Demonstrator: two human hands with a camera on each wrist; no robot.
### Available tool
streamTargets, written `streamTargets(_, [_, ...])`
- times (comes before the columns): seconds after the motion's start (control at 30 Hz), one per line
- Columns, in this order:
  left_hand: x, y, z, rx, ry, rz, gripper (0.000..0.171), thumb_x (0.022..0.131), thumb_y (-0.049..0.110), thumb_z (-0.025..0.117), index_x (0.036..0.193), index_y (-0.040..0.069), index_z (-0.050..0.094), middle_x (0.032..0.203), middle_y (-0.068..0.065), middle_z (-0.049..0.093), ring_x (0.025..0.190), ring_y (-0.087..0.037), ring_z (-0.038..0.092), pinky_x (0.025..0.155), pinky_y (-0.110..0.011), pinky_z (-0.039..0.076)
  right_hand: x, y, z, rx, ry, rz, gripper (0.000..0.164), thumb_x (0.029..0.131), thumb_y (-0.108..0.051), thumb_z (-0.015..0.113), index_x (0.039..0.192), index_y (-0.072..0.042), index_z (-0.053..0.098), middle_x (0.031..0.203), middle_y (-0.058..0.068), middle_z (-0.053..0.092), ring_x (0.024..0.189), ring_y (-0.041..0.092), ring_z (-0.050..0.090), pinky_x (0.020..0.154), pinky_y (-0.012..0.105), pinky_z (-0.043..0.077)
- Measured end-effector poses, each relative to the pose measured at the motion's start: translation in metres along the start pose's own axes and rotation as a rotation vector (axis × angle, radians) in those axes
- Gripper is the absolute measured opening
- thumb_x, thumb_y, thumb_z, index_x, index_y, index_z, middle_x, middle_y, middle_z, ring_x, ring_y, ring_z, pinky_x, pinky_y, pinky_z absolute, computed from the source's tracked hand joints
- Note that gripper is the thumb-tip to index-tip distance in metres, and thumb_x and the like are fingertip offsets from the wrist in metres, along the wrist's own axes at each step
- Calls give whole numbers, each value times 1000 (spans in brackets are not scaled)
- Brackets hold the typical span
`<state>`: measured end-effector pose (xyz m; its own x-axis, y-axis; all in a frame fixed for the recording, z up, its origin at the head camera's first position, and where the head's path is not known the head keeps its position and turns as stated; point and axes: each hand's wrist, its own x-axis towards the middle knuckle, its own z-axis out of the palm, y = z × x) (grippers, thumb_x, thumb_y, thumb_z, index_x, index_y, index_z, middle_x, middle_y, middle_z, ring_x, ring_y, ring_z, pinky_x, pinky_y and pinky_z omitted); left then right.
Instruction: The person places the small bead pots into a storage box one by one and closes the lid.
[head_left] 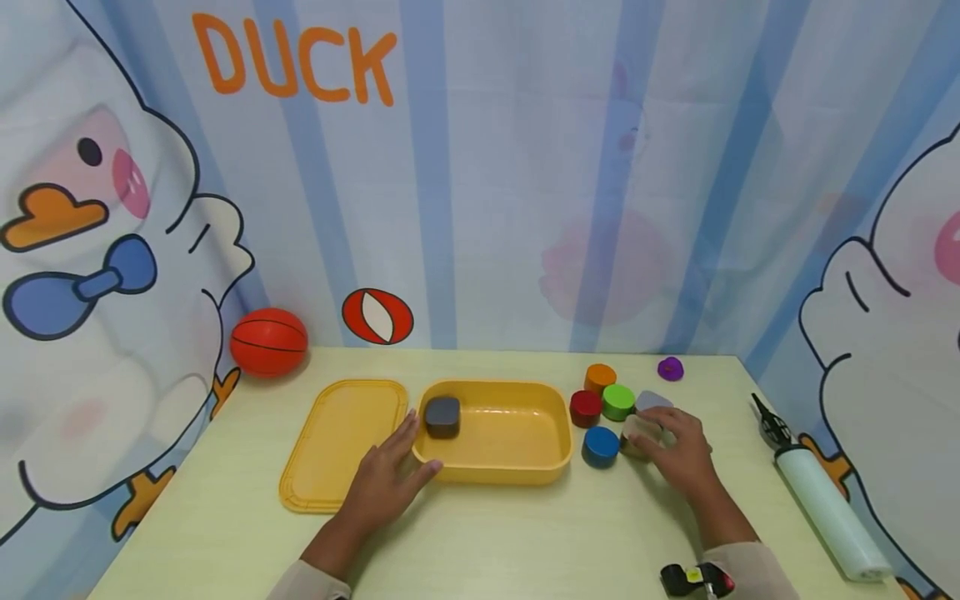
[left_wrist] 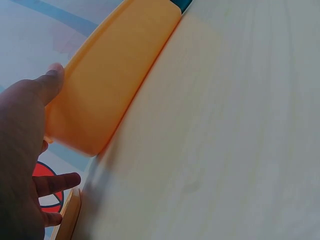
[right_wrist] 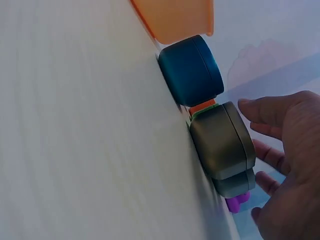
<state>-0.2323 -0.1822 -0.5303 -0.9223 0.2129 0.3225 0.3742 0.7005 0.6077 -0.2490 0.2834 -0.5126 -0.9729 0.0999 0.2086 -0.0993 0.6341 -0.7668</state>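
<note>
A yellow rectangular container (head_left: 495, 477) sits on the table with a dark grey rounded case (head_left: 442, 417) inside at its left end. My left hand (head_left: 386, 479) is at the container's left front corner, fingers fairly straight. Its thumb touches the front wall in the left wrist view. Over a beige rounded case (right_wrist: 222, 142) hovers my right hand (head_left: 681, 450), its fingers spread and seemingly apart from the case in the right wrist view. Close by stand blue (head_left: 601, 447), red (head_left: 586, 408), green (head_left: 618, 402) and orange (head_left: 600, 377) round cases and a pale grey case (head_left: 654, 400).
A yellow lid (head_left: 341, 442) lies left of the container. Farther back are a red ball (head_left: 268, 342) and a small purple object (head_left: 671, 369). At right lies a pale green hand pump (head_left: 832, 512); a small black item (head_left: 693, 579) is by the right sleeve.
</note>
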Motion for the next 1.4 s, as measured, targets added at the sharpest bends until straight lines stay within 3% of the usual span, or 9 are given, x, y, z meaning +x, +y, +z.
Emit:
streamTargets(0.23, [0, 0, 0, -12, -4, -5, 81, 103, 49, 73, 167, 9, 43, 176, -7, 39, 162, -36, 42, 120, -85, 31, 1, 12, 3, -18, 62, -131, 38, 96, -14, 83, 130, 1, 76, 144, 27, 64, 153, 53, 31, 113, 82, 17])
streamTargets(0.67, [0, 1, -1, -13, -7, -14, 82, 103, 49, 73, 167, 8, 42, 176, -9, 39, 162, -37, 42, 121, -84, 30, -1, 14, 5, -33, 60, -173, 34, 91, -7, 88, 122, 3, 80, 135, 29, 68, 150, 56, 33, 110, 82, 16])
streamTargets(0.87, [0, 0, 0, -20, -11, -14, 82, 104, 50, 72, 167, 9, 42, 176, -9, 39, 162, -36, 41, 121, -85, 29, -1, 16, 5, -40, 63, -192, 34, 89, -10, 90, 119, 1, 81, 134, 28, 68, 148, 55, 34, 108, 83, 17])
streamTargets(1.4, [0, 1, 0, -16, 3, 1, 81, 104, 48, 73, 167, 7, 43, 175, -11, 40, 161, -38, 42, 119, -85, 30, -2, 21, 1, -72, 48, -199, 38, 88, -9, 91, 123, -1, 81, 137, 28, 70, 148, 54, 36, 107, 80, 18])
